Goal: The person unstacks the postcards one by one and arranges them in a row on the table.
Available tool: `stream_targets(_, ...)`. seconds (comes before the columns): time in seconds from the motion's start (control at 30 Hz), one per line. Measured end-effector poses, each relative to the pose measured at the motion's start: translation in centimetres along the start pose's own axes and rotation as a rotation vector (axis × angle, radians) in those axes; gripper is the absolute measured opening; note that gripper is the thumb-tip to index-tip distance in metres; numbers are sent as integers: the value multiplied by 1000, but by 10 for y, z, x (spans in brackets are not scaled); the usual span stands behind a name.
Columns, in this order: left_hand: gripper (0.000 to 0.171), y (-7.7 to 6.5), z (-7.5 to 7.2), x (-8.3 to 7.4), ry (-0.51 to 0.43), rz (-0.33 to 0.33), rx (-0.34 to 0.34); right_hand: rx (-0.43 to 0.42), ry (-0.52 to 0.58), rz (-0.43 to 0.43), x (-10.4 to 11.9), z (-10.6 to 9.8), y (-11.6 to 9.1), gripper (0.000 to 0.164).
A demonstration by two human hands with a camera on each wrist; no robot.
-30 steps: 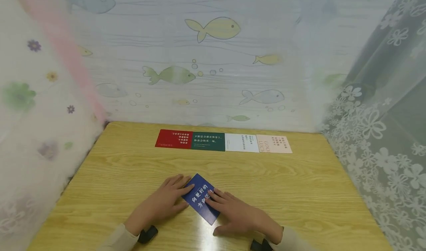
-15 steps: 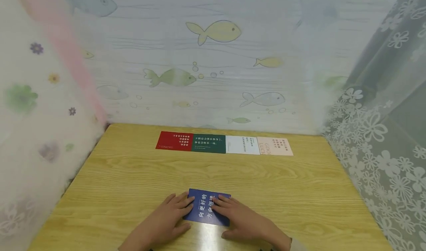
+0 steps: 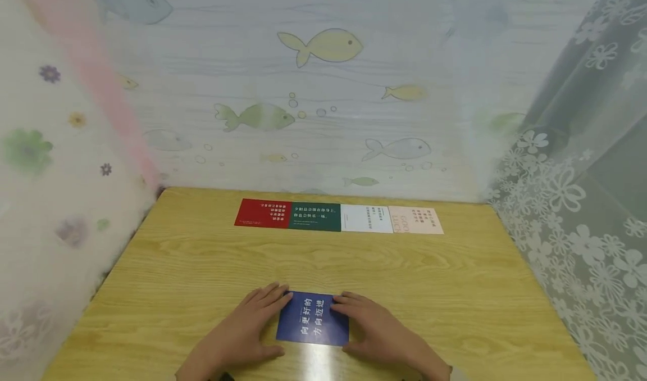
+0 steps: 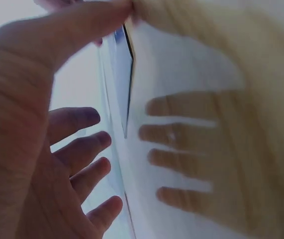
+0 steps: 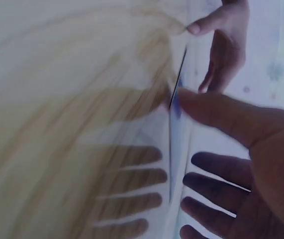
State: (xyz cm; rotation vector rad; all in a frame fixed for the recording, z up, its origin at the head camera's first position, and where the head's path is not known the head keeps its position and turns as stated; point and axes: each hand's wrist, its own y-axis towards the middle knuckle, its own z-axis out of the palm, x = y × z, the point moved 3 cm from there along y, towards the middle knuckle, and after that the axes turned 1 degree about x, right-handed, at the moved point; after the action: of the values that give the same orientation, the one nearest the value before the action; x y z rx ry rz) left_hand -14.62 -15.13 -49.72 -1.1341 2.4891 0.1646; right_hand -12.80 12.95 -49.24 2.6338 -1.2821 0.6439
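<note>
A blue card [image 3: 313,327] with white lettering lies flat on the wooden table, its long side facing me and its text turned sideways. At its left edge is my left hand [image 3: 245,327], fingers extended, with the index fingertip by the far left corner. My right hand [image 3: 376,327] flanks the other side, index fingertip over the far right corner and thumb by the near one. Both wrist views show the card almost edge-on, as a thin strip [image 4: 124,69], with straight, spread fingers; whether each fingertip touches it I cannot tell.
Along the table's far side a red card [image 3: 262,213], a green card [image 3: 315,217], a white card [image 3: 366,218] and a pale pink card [image 3: 418,220] form a row. A fish-patterned curtain [image 3: 323,100] hangs behind, and a lace curtain [image 3: 581,229] borders the right.
The blue card has turned from a diagonal to nearly square with the table edge and shifted slightly toward me. My hands have moved from lying on it to its two sides.
</note>
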Motion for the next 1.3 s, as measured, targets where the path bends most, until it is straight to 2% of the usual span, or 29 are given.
stream_targets(0.13,104,5,-3,6,-6,-6,-15,-9,-23,75,-9,-2,-7,88)
stream_targets(0.3,106,13,-4,16,-17,-4,-65,-18,-71,91,-17,-3,-12,101)
stream_targets(0.47,93,18,-7,19,-25,24,-132,-13,-76,98,-18,-2,-10,102)
stream_targets(0.67,83,21,-4,19,-53,41,-141,-5,-86,114,-16,-4,-7,101)
stream_targets(0.97,84,22,-2,23,-111,43,-163,-8,-97,126,-12,-5,-4,102)
stream_targets(1.3,87,22,-8,20,-156,11,-181,-22,-55,136,-13,-3,-1,106)
